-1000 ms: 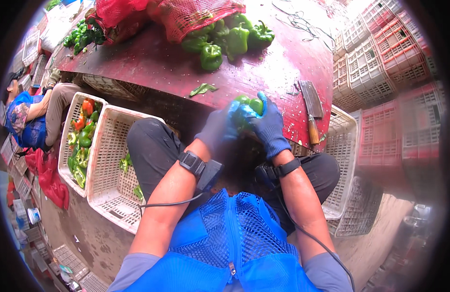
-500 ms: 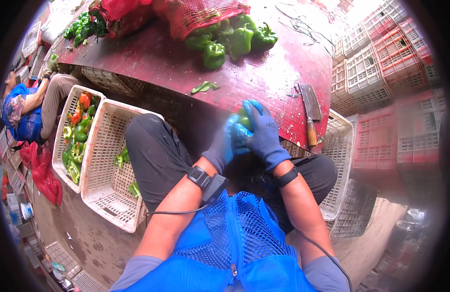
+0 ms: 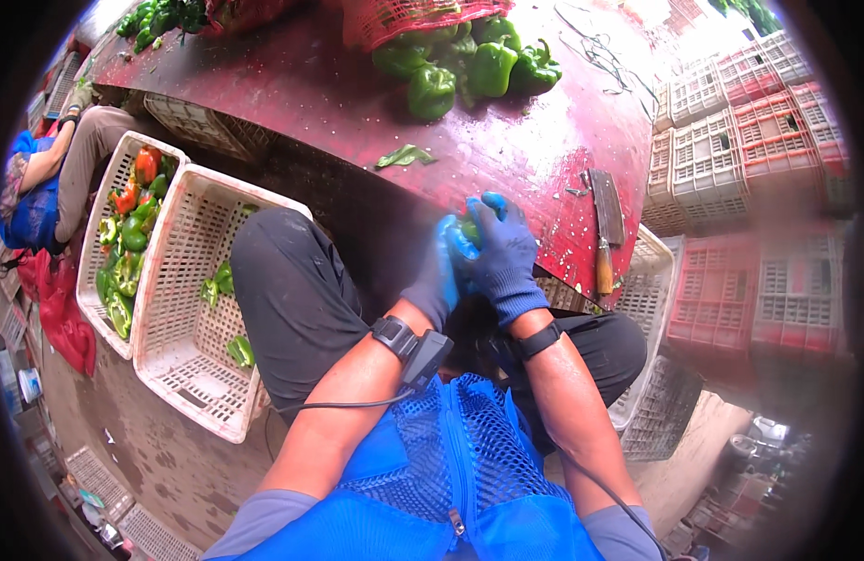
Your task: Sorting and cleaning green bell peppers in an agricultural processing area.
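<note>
Pepper (image 3: pixel 467 230) mostly hidden, right hand (image 3: pixel 503 254) and blurred left hand (image 3: pixel 437 269) clamped around it

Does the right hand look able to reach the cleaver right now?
Likely yes: the cleaver lies on the red table, wooden handle uncovered and nearby, though the right hand holds a green pepper.

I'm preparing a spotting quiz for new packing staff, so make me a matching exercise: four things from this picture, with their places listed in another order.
Things:
1. cleaver
2. leaf
3. partly hidden green pepper
4. orange-red peppers

Places:
A. between the left hand and right hand
B. in a white crate at the left
C. on the red table, right of the hands
D. on the table, left of the hands

Pairs: 1-C, 2-D, 3-A, 4-B
</note>
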Tool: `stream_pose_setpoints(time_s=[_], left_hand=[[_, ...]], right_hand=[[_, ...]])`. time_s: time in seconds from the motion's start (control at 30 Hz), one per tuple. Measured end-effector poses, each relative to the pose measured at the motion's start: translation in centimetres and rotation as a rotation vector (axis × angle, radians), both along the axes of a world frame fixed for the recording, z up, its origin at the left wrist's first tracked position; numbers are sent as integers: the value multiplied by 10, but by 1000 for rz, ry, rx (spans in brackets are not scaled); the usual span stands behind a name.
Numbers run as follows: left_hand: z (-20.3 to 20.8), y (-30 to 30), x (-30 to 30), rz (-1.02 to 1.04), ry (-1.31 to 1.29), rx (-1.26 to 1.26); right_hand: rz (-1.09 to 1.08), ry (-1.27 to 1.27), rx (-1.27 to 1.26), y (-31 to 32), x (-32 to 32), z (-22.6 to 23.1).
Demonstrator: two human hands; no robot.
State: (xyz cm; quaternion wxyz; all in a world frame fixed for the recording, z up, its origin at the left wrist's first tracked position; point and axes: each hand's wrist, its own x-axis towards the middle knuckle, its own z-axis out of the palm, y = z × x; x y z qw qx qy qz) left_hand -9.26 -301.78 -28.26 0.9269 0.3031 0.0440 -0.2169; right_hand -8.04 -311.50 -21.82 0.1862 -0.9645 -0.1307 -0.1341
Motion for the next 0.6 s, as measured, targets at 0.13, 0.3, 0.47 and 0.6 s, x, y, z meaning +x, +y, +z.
stream_pose_setpoints(time_s=[0.13,0.3,0.47,0.6], left_hand=[[-1,-4,4,64,-172,143],[-13,-5,12,3,-94,-78],[-25,-9,11,10,-357,252],[-20,-7,13,-18,362,-922]], right_hand=[[18,0,-42,2,5,0],[-10,35,-77,9,9,0],[-22,26,-88,10,11,-2],[-81,104,-91,13,12,1]])
